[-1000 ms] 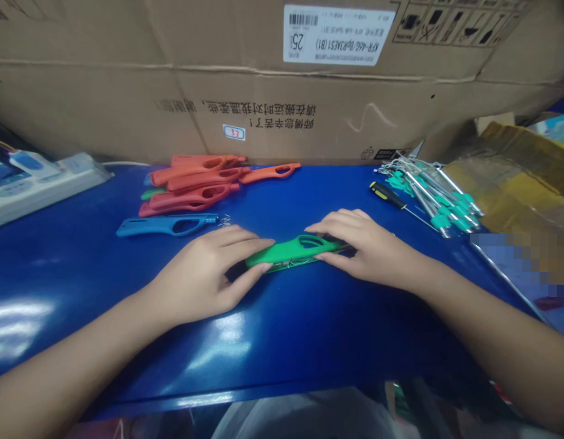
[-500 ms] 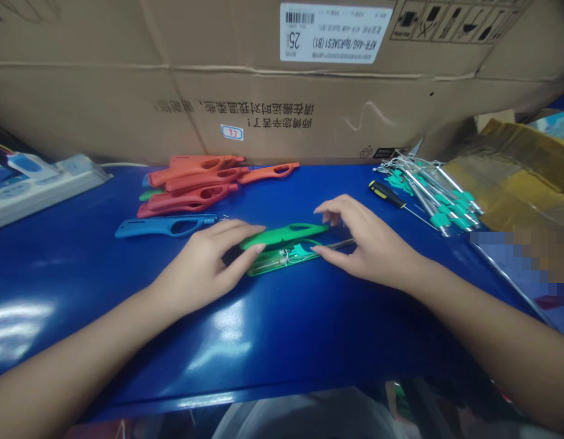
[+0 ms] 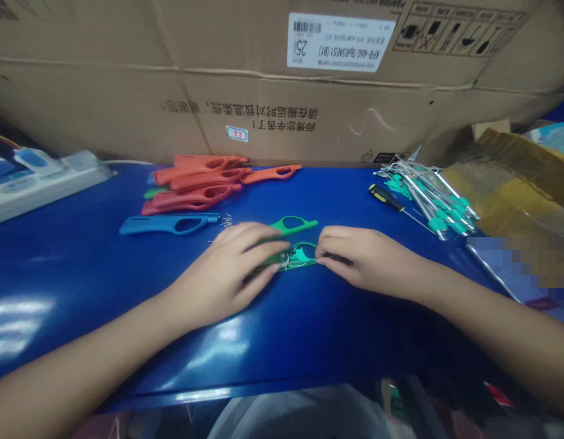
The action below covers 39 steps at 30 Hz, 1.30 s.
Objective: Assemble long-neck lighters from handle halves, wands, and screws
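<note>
My left hand is closed around the left part of an open green lighter casing half, thumb at the near side and fingers over it. Inside that half sit a teal trigger and thin white wire. At its right end my right hand pinches the tip between thumb and fingers; the metal rod there is hidden by the hand. Just behind lies the other green casing half, its handle loop showing and its left part covered by my left fingers.
Several red and orange lighter casings are piled at the back left, with a blue casing in front. At right lie a screwdriver and several metal rods with teal triggers. A power strip and a large cardboard box border the table.
The upper green half has come off the lower one and now lies behind it. My left hand has moved right along the lower half; my right fingers have closed on its right end.
</note>
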Each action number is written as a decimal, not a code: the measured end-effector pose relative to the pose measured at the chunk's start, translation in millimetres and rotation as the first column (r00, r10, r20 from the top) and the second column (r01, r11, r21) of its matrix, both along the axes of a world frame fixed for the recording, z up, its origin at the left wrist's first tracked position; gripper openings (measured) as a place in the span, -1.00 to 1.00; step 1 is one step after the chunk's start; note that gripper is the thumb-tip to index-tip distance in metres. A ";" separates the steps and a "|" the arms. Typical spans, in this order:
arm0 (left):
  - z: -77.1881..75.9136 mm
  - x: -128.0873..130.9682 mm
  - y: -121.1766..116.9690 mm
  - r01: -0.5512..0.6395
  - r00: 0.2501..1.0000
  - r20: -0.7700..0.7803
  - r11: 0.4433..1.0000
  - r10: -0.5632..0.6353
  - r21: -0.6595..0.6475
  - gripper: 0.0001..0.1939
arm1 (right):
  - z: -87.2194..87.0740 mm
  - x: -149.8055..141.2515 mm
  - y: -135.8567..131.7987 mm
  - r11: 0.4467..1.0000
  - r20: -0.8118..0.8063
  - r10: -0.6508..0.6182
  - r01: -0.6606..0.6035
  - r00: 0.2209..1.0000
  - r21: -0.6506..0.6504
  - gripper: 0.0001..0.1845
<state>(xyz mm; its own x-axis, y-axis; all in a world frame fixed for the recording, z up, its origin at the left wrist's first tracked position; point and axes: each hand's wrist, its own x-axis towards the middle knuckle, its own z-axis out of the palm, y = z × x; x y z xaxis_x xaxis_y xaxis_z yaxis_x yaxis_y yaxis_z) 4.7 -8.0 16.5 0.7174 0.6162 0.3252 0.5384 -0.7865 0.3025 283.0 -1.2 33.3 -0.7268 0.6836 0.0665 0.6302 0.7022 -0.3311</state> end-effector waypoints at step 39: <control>-15.7 -1.7 -8.7 0.087 0.996 -0.002 0.984 -0.088 -0.155 -0.53 | -14.9 1.4 -12.5 0.947 -0.153 0.111 -0.057 0.982 0.317 -0.80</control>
